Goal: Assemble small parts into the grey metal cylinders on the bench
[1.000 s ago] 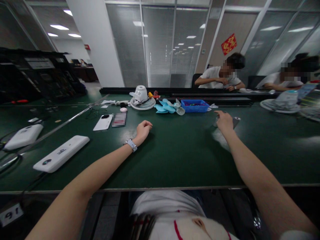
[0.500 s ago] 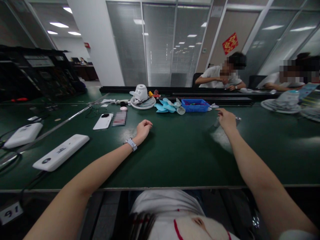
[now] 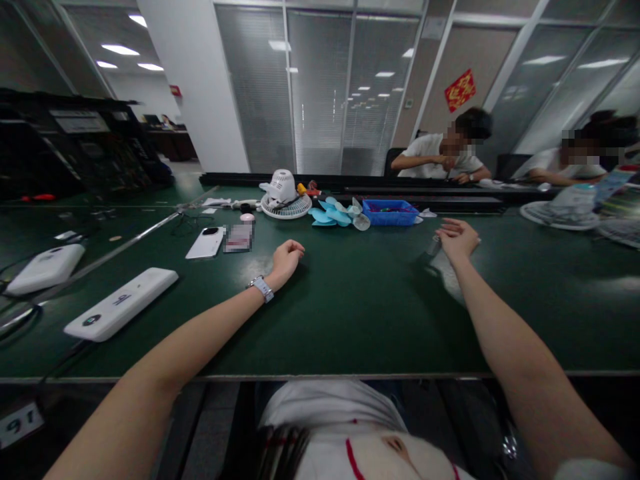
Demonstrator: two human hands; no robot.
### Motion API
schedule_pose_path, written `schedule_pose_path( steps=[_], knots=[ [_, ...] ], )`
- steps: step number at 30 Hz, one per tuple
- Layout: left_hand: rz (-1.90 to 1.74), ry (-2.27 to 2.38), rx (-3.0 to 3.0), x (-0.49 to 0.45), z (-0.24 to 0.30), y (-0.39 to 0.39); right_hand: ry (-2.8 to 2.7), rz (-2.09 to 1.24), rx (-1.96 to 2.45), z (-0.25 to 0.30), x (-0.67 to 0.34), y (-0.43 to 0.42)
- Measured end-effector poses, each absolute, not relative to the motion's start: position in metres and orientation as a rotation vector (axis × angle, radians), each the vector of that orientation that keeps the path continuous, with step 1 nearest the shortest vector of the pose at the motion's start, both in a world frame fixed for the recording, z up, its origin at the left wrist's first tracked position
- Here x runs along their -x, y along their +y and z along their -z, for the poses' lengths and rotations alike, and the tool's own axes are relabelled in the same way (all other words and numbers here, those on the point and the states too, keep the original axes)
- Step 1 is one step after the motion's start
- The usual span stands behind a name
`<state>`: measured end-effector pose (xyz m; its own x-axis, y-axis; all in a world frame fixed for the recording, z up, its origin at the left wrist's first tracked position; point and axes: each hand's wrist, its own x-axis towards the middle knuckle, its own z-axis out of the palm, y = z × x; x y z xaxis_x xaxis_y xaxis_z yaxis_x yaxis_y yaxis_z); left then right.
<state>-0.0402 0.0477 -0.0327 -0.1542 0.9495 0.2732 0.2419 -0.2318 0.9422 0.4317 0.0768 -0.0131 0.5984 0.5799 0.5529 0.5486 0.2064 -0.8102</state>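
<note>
My left hand (image 3: pixel 286 259) rests on the dark green table (image 3: pixel 360 300) in a loose fist with nothing visible in it; a watch (image 3: pixel 263 289) sits on its wrist. My right hand (image 3: pixel 457 239) reaches further out to the right. Its fingers curve over a small grey object (image 3: pixel 433 245) lying on the table. Most of that object is hidden under the hand. The two hands are well apart.
Behind the hands lie a white fan housing (image 3: pixel 283 193), light blue fan blades (image 3: pixel 330 215) and a blue tray (image 3: pixel 390 211). A white phone (image 3: pixel 206 243) and two white boxes (image 3: pixel 121 304) (image 3: pixel 46 269) lie at the left. Two people sit across the table.
My right hand has moved slightly further away and to the right, and its fingers have closed over the small grey object. My left hand has stayed still.
</note>
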Motion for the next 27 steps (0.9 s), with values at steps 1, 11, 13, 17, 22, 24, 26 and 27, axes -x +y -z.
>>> schedule_pose_path(
  steps=[1,11,13,17,22,24,26,27],
  knots=[
    [-1.432,1.388,-1.483,0.04,0.033,0.048,-1.009,-0.033,1.438,0.015,-0.433,0.079],
    [-1.436,1.369,-1.48,0.04,0.033,0.047,-0.959,0.028,1.476,0.026,-0.435,0.078],
    [-1.436,1.373,-1.486,0.04,0.032,0.047,-0.956,0.066,1.487,0.026,-0.434,0.077],
    [-1.435,1.376,-1.487,0.04,0.032,0.046,-0.998,0.153,1.484,0.024,-0.43,0.073],
    [-1.435,1.37,-1.487,0.04,0.033,0.047,-0.992,0.13,1.45,0.018,-0.426,0.07],
    [-1.437,1.367,-1.486,0.04,0.033,0.047,-0.98,0.085,1.449,0.018,-0.426,0.069],
    [-1.439,1.367,-1.484,0.04,0.032,0.046,-0.976,0.051,1.46,0.019,-0.427,0.07],
    [-1.437,1.37,-1.483,0.039,0.031,0.045,-0.984,0.046,1.47,0.021,-0.428,0.07]
  ],
)
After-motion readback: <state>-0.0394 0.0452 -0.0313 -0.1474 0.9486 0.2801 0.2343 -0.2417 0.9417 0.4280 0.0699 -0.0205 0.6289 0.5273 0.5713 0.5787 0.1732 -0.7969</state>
